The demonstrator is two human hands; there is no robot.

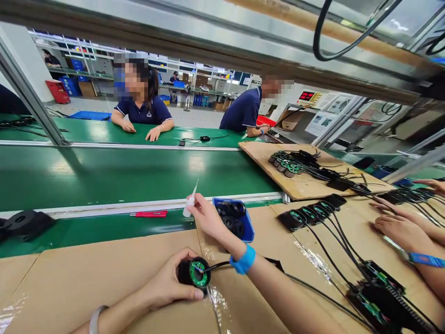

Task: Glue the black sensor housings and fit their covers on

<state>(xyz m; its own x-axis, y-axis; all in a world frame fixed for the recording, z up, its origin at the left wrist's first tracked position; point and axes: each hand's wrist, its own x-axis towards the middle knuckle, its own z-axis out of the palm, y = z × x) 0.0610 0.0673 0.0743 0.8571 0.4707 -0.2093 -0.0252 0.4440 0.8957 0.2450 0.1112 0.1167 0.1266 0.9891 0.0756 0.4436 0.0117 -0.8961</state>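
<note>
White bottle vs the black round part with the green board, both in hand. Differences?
Colour: the white bottle is white; the black part is black, with a green board in its open end.
Pose: the bottle's thin nozzle points up; the part's open end faces the camera.
Cable: a black cable leaves the part; none shows on the bottle.
Shared: each is hand-held, the bottle in the right hand, the part in the left hand.

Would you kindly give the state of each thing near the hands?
Small white needle-tipped bottle: tip up, in the right hand
Round black housing with green board: board exposed, in the left hand
Blue plastic bin: open, holding black parts
Slim red tool: lying flat
</note>
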